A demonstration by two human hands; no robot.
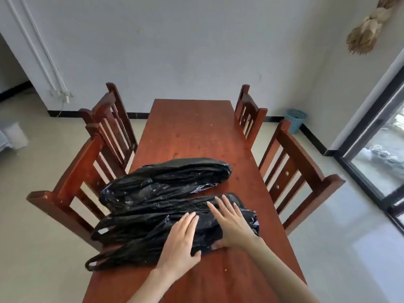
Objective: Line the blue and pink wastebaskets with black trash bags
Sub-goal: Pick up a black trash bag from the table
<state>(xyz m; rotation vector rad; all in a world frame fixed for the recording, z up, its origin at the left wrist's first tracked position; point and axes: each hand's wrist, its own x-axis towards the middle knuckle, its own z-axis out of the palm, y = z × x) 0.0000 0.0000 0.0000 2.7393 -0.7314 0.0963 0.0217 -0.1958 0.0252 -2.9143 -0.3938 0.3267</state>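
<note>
- Both hands, left hand [181, 239] and right hand [231, 224], are lying flat, fingers spread, gripping nothing, on the near bundle of black trash bags [153, 235].
- The bundle is lying on a wooden table [192, 132].
- A blue wastebasket [295, 120] is standing by the far wall.

Under our hands we see a reddish wooden tabletop [190, 132], speckled with pale crumbs beyond them. Two wooden chairs [105, 136] stand to the left of our hands and two more [293, 162] to the right. Far ahead, up right, a dried straw bundle [365, 29] hangs on the wall.
</note>
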